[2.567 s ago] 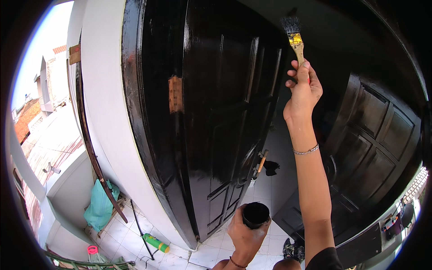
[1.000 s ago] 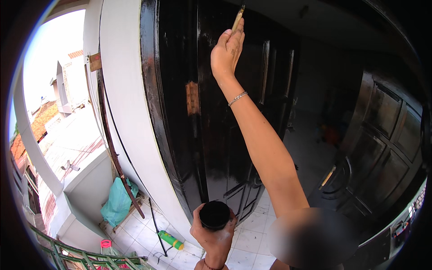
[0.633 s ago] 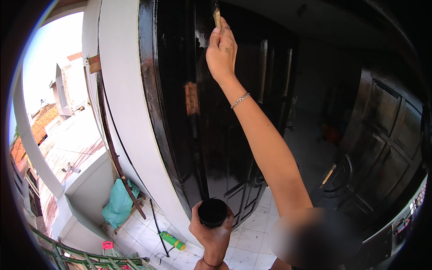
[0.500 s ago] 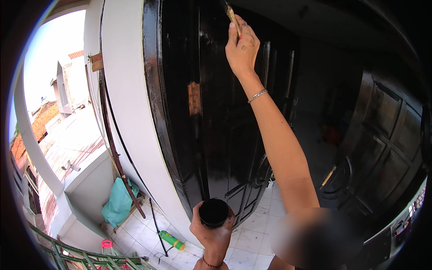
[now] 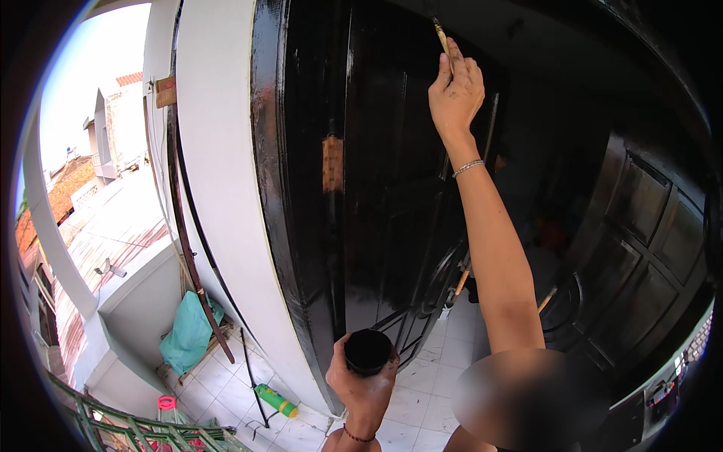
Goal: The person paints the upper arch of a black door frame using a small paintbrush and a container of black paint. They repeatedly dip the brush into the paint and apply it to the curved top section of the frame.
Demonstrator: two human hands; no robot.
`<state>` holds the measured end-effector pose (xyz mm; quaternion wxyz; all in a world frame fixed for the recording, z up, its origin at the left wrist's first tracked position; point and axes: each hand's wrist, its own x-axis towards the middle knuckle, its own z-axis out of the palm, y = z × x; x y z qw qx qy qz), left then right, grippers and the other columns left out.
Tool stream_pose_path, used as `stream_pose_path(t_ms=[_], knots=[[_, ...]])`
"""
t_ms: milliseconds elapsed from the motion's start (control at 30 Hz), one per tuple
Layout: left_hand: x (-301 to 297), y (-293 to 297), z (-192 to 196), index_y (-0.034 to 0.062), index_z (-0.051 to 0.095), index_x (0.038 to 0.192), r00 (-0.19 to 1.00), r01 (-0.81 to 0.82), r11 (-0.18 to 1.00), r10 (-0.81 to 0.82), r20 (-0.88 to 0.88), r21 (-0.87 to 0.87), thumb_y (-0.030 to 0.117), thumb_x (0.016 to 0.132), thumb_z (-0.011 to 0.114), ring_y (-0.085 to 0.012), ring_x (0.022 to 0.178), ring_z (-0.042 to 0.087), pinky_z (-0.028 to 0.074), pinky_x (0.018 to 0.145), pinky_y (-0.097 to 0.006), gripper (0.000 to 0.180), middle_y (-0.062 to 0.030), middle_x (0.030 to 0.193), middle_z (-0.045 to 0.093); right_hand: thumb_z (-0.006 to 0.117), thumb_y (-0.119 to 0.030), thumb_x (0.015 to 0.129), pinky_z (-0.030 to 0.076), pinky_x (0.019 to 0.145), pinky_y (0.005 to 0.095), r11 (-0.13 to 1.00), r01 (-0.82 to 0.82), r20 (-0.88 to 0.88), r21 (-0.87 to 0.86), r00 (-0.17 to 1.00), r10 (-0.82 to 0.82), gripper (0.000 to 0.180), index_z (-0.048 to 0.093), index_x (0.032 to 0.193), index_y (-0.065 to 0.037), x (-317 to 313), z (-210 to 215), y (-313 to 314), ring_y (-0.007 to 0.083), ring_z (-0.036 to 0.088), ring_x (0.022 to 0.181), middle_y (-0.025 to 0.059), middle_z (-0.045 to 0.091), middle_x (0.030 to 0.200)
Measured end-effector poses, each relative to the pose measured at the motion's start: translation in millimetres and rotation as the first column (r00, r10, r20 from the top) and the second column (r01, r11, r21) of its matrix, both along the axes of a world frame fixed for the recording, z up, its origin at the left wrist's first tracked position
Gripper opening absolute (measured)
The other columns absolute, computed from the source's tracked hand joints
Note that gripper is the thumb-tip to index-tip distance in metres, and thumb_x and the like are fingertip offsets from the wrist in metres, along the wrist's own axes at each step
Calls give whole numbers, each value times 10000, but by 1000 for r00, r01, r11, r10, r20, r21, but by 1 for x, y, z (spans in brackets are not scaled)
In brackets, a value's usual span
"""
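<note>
My right hand (image 5: 458, 94) is raised high, closed round the pale handle of a paintbrush (image 5: 442, 38). The bristles point up against the dark top part of a glossy black panelled door (image 5: 384, 166); whether they touch it is hard to make out. Lower down, my left hand (image 5: 361, 388) wraps round a small round cup (image 5: 368, 351) with a black inside, held upright in front of the door's foot. Dark smudges mark the fingers of my right hand. A bare wood-coloured patch (image 5: 332, 164) shows on the door's black surface.
A white wall (image 5: 226, 151) borders the door on the left. A teal bag (image 5: 188, 335), a green bottle-like cylinder (image 5: 276, 400) and a dark pole (image 5: 188, 226) stand or lie by it. Green metal railing (image 5: 135, 426) crosses the lower left. Another dark panelled door (image 5: 625, 233) is at right.
My right hand has moved right and slightly down with the paintbrush. The view has shifted a little, and the cup in my left hand appears slightly further right.
</note>
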<state>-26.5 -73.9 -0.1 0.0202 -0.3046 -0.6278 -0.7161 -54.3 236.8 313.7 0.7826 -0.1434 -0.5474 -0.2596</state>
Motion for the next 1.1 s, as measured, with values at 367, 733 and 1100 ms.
stream_pose_path(t_ms=[367, 733, 1100], knots=[[0, 4, -4, 11, 639, 1071, 999, -32, 999, 32, -40, -20, 45, 681, 888, -179, 801, 742, 582, 798, -301, 464, -104, 875, 756, 643, -168, 1036, 485, 617, 330, 994, -9, -79, 105, 997, 17, 279, 745, 1290, -113, 25, 20, 1, 163, 536, 646, 20, 564, 756], [-4, 0, -1, 12, 628, 1068, 996, -65, 997, 62, -71, -39, 45, 675, 897, -178, 787, 735, 579, 793, -296, 477, -103, 866, 752, 627, -179, 1042, 508, 612, 327, 996, -43, -205, 80, 977, 59, 270, 750, 1273, -117, 29, 32, 4, 168, 592, 634, 30, 627, 768], [0, 0, 0, 10, 627, 1068, 995, -52, 998, 49, -91, -33, 33, 674, 887, -179, 797, 742, 579, 791, -298, 473, -105, 866, 755, 666, -191, 1017, 533, 636, 362, 996, 60, -39, 70, 998, -58, 248, 768, 1236, -134, 5, 40, -15, 199, 618, 666, 33, 616, 786]])
